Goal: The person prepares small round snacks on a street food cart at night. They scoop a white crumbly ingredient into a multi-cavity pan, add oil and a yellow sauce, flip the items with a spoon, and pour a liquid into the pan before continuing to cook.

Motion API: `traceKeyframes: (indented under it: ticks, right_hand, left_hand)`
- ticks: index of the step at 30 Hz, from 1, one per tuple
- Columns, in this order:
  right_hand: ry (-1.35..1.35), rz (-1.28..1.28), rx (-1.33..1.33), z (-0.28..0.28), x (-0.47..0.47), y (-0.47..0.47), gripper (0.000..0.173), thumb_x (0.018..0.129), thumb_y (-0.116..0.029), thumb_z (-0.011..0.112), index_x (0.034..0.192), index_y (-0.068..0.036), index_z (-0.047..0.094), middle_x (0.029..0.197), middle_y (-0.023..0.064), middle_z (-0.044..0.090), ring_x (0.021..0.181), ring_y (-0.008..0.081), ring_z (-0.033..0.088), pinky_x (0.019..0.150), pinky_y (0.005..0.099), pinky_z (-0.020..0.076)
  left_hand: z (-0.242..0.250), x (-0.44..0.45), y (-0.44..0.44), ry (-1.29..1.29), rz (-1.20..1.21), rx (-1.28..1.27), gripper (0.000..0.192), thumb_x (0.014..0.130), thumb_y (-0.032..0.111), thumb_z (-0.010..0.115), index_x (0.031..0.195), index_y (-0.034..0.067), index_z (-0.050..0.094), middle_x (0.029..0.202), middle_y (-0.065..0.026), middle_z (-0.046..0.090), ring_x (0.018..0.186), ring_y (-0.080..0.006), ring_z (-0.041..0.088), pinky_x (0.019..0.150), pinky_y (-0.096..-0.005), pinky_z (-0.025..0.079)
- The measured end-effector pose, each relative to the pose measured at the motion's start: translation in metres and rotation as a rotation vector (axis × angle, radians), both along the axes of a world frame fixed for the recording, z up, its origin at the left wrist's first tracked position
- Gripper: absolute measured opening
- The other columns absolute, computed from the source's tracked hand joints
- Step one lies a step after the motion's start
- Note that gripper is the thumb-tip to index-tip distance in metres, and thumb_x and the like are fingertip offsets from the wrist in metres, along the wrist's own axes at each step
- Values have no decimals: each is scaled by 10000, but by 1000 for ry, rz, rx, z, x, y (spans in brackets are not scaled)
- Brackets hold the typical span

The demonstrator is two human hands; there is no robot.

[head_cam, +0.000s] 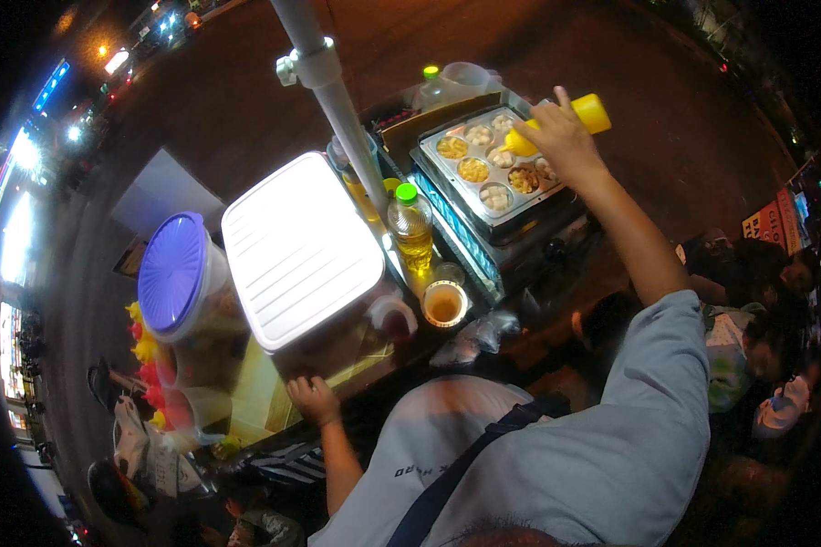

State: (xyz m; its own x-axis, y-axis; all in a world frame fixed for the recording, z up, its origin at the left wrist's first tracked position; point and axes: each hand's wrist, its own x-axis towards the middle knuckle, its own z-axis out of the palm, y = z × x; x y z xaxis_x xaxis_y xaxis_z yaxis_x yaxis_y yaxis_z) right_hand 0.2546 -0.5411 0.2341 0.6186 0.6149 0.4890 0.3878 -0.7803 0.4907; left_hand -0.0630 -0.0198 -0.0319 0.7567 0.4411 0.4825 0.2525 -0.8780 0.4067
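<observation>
My right hand (566,142) grips a yellow squeeze bottle (592,113), tilted with its nozzle down over a multi-well metal pan (520,213). The nozzle tip is just above or at a well holding pale chunks (501,158). Other wells hold yellowish shredded or chopped filling (473,170) and white pieces (496,197). Part of the pan's right side is hidden by my hand. My left hand (313,398) rests at the near edge of the wooden-look counter (263,403), its fingers curled; whether anything is under them is hidden.
A white-lidded container (304,249) and a purple-lidded tub (172,272) stand left. A metal pole (342,102) rises beside an oil bottle (412,229) and a patterned cup (445,303). Red and yellow squeeze bottles (147,352) line the left edge. People (752,328) are at right.
</observation>
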Motion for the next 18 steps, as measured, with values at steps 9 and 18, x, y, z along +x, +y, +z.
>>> traceKeyframes:
  ticks: [9,18]
  right_hand:
    - [-44,49,4,-12,6,-16,400,822,-94,724,1208,-199,699,1096,87,646,1147,258,609,1245,538,236]
    - [32,-30,-6,-4,4,-38,402,810,-77,731,1196,-187,710,1051,81,649,1105,249,619,1230,537,280]
  left_hand:
    - [-4,1,1,-19,0,48,196,855,125,552,795,-60,525,872,-256,521,883,-478,499,810,-580,405]
    - [-2,-1,-1,30,51,19,196,860,132,556,800,-53,529,891,-248,522,888,-467,503,812,-573,404]
